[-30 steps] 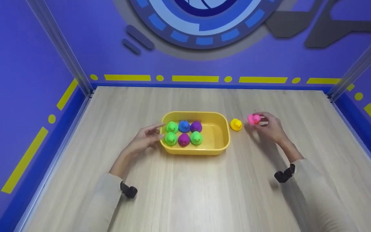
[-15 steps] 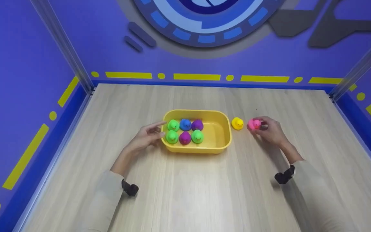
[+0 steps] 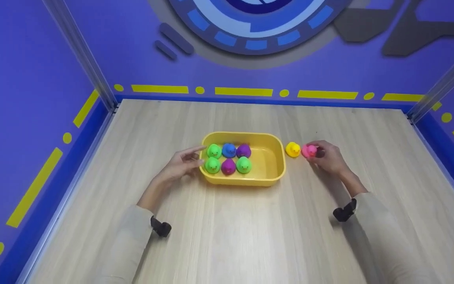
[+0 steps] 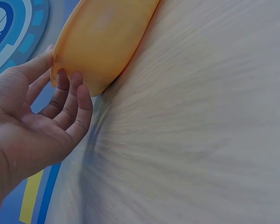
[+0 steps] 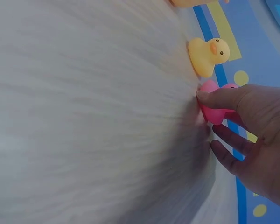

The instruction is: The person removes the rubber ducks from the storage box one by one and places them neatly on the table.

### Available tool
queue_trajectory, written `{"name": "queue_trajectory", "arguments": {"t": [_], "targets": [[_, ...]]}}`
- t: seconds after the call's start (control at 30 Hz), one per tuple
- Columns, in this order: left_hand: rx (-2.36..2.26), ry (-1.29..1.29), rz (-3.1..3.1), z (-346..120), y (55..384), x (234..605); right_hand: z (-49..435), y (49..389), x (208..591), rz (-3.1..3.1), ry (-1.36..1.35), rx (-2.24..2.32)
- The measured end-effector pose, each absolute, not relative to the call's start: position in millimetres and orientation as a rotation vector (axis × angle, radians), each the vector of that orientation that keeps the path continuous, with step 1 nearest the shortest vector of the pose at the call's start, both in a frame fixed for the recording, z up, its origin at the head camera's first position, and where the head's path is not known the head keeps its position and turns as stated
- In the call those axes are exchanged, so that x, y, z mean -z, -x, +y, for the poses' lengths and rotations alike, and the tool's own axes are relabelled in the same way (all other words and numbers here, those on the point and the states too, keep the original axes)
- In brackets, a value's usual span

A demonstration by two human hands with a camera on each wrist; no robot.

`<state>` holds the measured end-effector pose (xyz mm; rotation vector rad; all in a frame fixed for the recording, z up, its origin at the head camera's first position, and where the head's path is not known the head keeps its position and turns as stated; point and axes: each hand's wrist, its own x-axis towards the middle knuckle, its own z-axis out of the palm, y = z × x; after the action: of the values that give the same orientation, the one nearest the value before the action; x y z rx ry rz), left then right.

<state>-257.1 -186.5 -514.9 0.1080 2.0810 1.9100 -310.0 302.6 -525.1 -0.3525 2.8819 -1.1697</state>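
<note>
A yellow plastic tub [image 3: 266, 183] stands mid-table, holding two rows of small rubber ducks: green [image 3: 214, 151], blue [image 3: 229, 150] and purple [image 3: 244, 151] among them. At its left end my left hand [image 3: 180, 165] rests thumb and fingertips on the rim, the fingers loosely bent against the outer wall in the left wrist view. To the right of the tub my right hand [image 3: 329, 158] pinches a pink rubber duck [image 3: 309, 151] between thumb and fingers, low at the tabletop. A yellow rubber duck [image 3: 293, 149] sits between the tub and the pink one.
Blue panels with yellow dashes [image 3: 244, 92] wall the back and both sides of the wooden table [image 3: 227, 236]. Metal posts [image 3: 93, 67] rise at the back corners. Black wrist cameras [image 3: 160, 227] sit on both sleeves.
My right hand has lowered the pink duck to the table and slid it left, closer to the yellow duck. My left hand stays at the tub's end. The head view has tilted down slightly.
</note>
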Motion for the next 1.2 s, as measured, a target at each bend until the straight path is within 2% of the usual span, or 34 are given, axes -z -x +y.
{"name": "queue_trajectory", "arguments": {"t": [0.57,0.97,1.2], "targets": [[-1.912,-0.120,2.080,-186,257,513,304,310,524,2.893,0.376,1.136],[-1.901,-0.106,2.086,-186,256,515,343,292,507,2.882,0.507,1.147],[-1.926,-0.103,2.069,-184,255,515,347,289,504,2.846,0.513,1.215]]}}
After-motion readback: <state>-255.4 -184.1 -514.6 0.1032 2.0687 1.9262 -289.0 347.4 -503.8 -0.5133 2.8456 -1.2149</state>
